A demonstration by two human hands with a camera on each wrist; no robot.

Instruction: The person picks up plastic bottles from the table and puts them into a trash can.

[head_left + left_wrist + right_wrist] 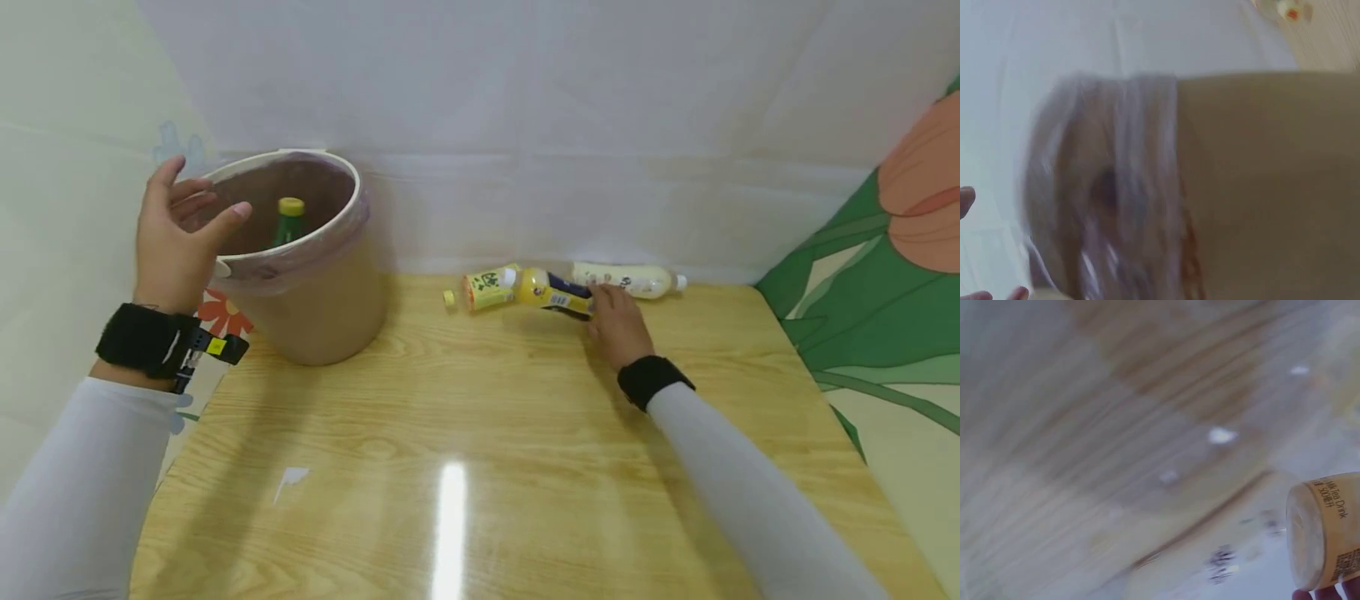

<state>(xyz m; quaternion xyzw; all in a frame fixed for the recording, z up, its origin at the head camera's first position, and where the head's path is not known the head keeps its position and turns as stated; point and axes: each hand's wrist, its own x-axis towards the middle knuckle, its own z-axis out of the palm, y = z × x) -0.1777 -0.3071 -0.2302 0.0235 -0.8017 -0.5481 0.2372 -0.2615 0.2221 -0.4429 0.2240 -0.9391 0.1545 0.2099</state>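
Note:
My right hand (621,327) grips a yellow milk tea bottle (553,293) with a dark label by its base end, its white cap pointing left. In the right wrist view the base of this milk tea bottle (1307,537) shows sharply, with fingertips (1329,594) below it. Behind it, a cream-coloured bottle (630,280) lies along the wall. To the left lies a bottle with a yellow-green label (487,288) and a yellow cap, partly overlapped by the held bottle's cap. My left hand (176,242) is spread at the near-left rim of a tan bin (322,308), thumb stretched over the opening.
Inside the lined bin stands a green bottle with a yellow cap (291,207). The wooden table (390,433) ends at a white cloth-covered wall (465,108). A small white scrap (294,475) lies near the left edge. A flower-patterned sheet (862,317) hangs at right.

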